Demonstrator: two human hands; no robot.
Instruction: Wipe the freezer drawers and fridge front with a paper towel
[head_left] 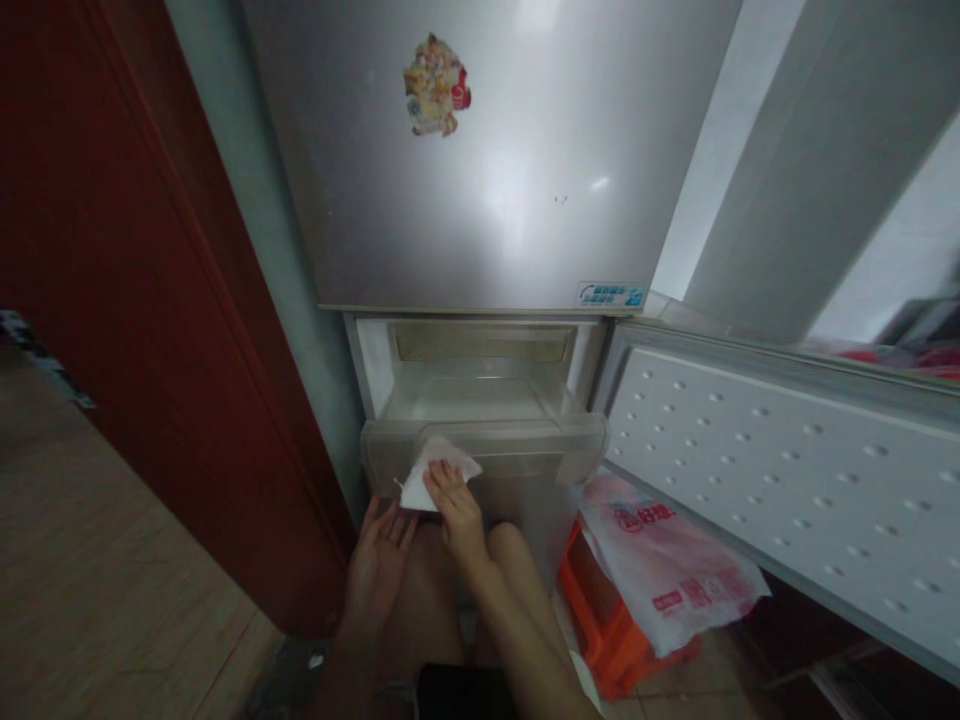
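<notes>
A clear plastic freezer drawer (525, 440) is pulled part way out of the lower compartment of a silver fridge (480, 220). With my right hand (457, 510) I press a white cloth or paper wipe (421, 485) against the left part of the drawer's front panel. The fingers lie over the wipe, and part of it spreads out beyond them. My left hand (381, 555) is just below and to the left, near the drawer's lower left corner, fingers stretched out and holding nothing. Whether its fingertips touch the drawer I cannot tell.
The lower fridge door (780, 470) stands swung out to the right. Beneath it, a white plastic bag with red print (667, 560) lies over an orange stool (600, 620). A dark red wooden door (172, 330) stands close on the left. My knees are below the drawer.
</notes>
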